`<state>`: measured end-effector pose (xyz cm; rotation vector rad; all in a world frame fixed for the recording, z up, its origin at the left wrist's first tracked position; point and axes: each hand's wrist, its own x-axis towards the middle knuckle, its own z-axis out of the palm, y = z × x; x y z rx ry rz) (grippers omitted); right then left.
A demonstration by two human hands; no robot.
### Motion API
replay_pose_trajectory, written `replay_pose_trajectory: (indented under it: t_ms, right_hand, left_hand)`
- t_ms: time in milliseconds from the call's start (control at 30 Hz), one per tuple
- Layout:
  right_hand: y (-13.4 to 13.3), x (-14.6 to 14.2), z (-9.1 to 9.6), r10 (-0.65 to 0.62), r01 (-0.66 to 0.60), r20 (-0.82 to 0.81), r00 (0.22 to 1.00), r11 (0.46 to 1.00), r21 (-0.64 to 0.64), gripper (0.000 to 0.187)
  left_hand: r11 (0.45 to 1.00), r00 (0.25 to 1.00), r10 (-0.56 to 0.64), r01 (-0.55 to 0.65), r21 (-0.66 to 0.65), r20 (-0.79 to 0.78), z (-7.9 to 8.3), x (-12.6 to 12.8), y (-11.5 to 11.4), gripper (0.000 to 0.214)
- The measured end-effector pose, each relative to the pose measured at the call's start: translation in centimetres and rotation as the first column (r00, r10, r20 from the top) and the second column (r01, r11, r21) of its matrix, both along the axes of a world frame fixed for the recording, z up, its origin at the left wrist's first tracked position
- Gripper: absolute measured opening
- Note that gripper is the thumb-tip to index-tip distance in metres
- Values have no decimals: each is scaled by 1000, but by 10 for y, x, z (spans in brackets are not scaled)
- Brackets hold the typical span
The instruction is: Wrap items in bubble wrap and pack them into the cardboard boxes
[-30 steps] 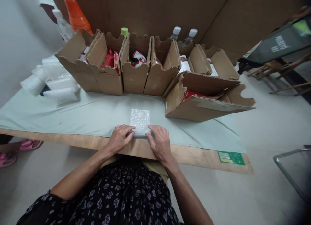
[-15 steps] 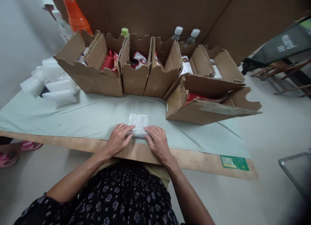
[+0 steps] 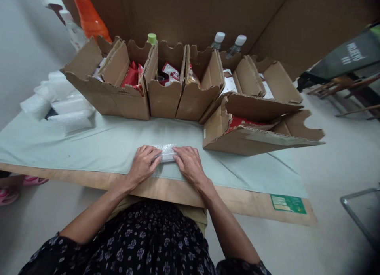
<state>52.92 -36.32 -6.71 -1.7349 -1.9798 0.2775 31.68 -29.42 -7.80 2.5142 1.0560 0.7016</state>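
A small roll of bubble wrap [image 3: 166, 153] lies on the pale green cloth [image 3: 115, 142] near the table's front edge. My left hand [image 3: 144, 161] grips its left end, thumb in front and fingers over the top. At the right end, my right hand [image 3: 189, 160] holds it the same way. Whatever is inside the roll, if anything, is hidden by the wrap and my fingers.
Several cardboard bins [image 3: 164, 97] holding packets stand in a row behind. Another cardboard bin [image 3: 261, 138] with a red packet stands closer, at right. Bubble-wrapped bundles [image 3: 71, 109] are heaped at left. An orange bottle [image 3: 92, 19] rises behind the bins.
Both hands have moved slightly away from me, rolling the bubble wrap forward. The flat sheet that stretched out ahead has shortened to a narrow strip.
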Motion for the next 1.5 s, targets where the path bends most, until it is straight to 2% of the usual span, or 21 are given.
replay_pose_trajectory:
  t_ms: [200,267,333,400,500,567,633,700,767,833,900,967,1000,1067,1133,1200,1233,1300,1333,1433,1500]
  right_hand:
    - [10,-3,-2,63,-64,134,989,998,5,35]
    - [15,-2,-5,53,-53,89,995,999,-7,31]
    - [16,-1,-7,-4,4,-4,1000,1000,4,28]
    - [11,-1,-5,-67,69,-74,995,997,17,26]
    - [-8,-9,1,-105,112,-145,984,993,37,27]
    - [-27,-15,6,-69,78,-225,972,996,30,25]
    - [-45,-19,10,-50,49,-347,937,999,-10,26]
    - [-62,-19,12,-108,63,-546,831,993,-100,43]
    - [-74,-15,12,-202,46,-764,613,974,-221,65]
    - [-81,-9,13,-279,-2,-882,381,953,-302,67]
    - [-86,0,20,-316,4,-910,268,945,-327,54]
    - [-92,13,36,-318,72,-901,296,948,-311,41]
    - [-95,23,48,-306,117,-880,363,952,-283,36]
    - [-103,48,80,-274,217,-782,560,959,-181,26]
    - [-112,81,116,-267,339,-635,725,941,-9,18]
    - [-119,116,153,-308,479,-552,775,856,195,17]
    - [-120,134,170,-333,537,-531,779,791,292,17]
    - [-120,166,200,-401,591,-456,794,683,429,18]
    - [-118,180,212,-445,581,-377,812,670,461,17]
    - [-106,215,241,-525,492,-26,851,777,393,16]
    - [-94,231,250,-481,429,176,859,863,266,17]
  left_hand:
    - [992,993,118,-117,-57,30,1,9,19,26]
    - [987,987,149,-145,-70,56,5,3,14,31]
    - [964,965,224,-201,-172,133,11,-5,2,37]
    - [878,912,342,-225,-423,225,17,-12,-12,44]
    - [602,833,461,-41,-797,305,24,-12,-28,57]
    - [471,799,485,104,-876,356,26,-8,-35,63]
    - [427,765,503,184,-885,402,26,-3,-39,60]
    - [411,735,511,245,-878,445,23,2,-43,53]
    - [389,718,504,308,-868,481,19,7,-48,50]
    - [376,708,492,353,-857,508,17,15,-54,49]
    - [371,715,458,386,-845,528,20,26,-59,47]
    - [379,742,378,421,-824,553,28,37,-61,45]
    - [405,756,314,440,-801,574,35,43,-60,45]
    - [542,767,137,472,-695,627,55,55,-53,47]
    - [751,769,-81,465,-469,634,79,71,-41,52]
    - [899,783,-271,413,-143,560,103,93,-25,58]
    - [924,795,-336,383,12,505,114,106,-18,60]
    - [907,818,-418,352,232,396,128,135,-7,60]
    - [889,826,-443,355,289,348,131,148,-3,54]
    - [849,822,-502,411,332,269,127,177,-2,26]
    - [826,792,-550,467,317,265,118,184,-6,20]
